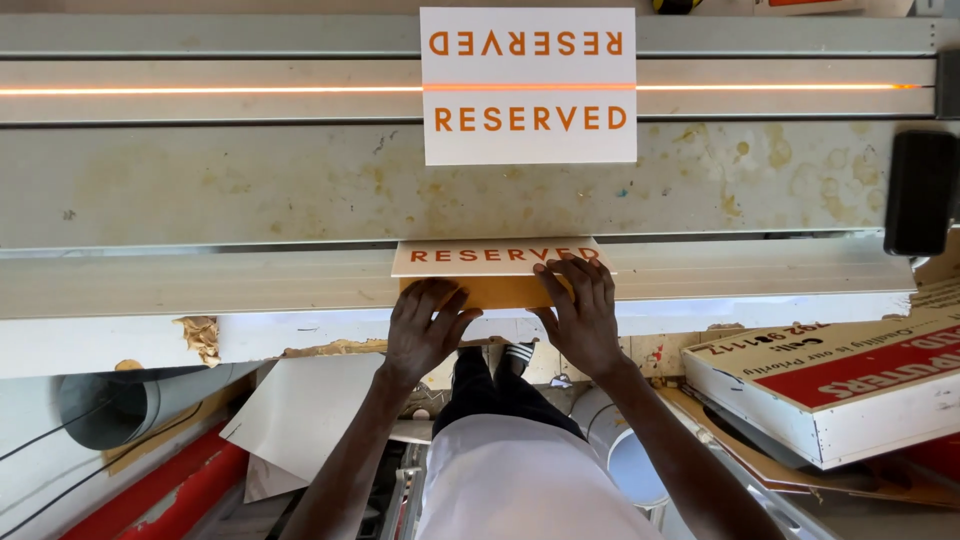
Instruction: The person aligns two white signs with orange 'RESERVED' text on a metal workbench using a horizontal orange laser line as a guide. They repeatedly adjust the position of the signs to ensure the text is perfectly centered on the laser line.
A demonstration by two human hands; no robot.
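A folded white card with orange lettering [480, 256] lies on the near ledge of a long metal machine bed, its orange underside hanging over the edge. My left hand [425, 330] lies flat against that orange lower flap, fingers spread. My right hand [580, 310] presses on the card's right part, fingertips over the lettering. A second, larger white card with orange lettering [528, 85] lies flat further back on the machine, crossed by an orange light line [200, 91].
The stained metal bed [250, 185] spans the whole width. A black block [920, 190] sits at its right end. Below are a grey duct [110, 405], white sheets [300, 410], a red-and-white sign panel [840, 385] and a white bucket [635, 465].
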